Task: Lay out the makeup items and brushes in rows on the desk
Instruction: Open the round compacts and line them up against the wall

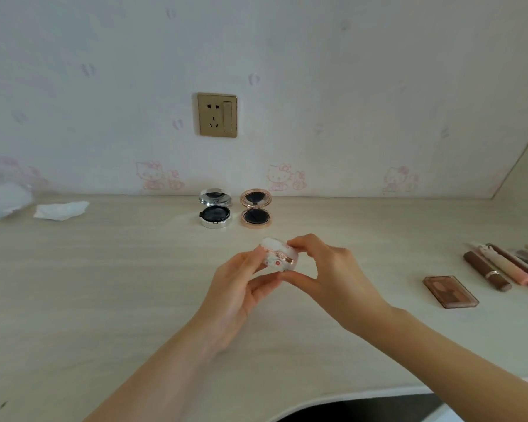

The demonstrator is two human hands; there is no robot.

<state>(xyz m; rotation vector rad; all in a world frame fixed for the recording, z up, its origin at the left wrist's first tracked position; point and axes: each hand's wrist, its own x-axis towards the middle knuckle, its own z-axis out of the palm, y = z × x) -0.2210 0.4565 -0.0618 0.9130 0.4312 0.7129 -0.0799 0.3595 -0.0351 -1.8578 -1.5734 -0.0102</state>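
Both hands share a grip on a small white compact (278,254) above the desk (104,284): left hand (241,283) and right hand (326,269) pinch it with curled fingers and thumbs. Beyond it, by the wall, a silver compact (215,208) and a rose-gold compact (255,207) lie open side by side. Well right of it lie a brown palette (450,291) and tubes (500,268).

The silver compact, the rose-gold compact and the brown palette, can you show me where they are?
silver compact (215,217): head view, on the dark pad in its open base.
rose-gold compact (255,216): head view, on the dark pad in its base.
brown palette (450,291): head view, on its lid.
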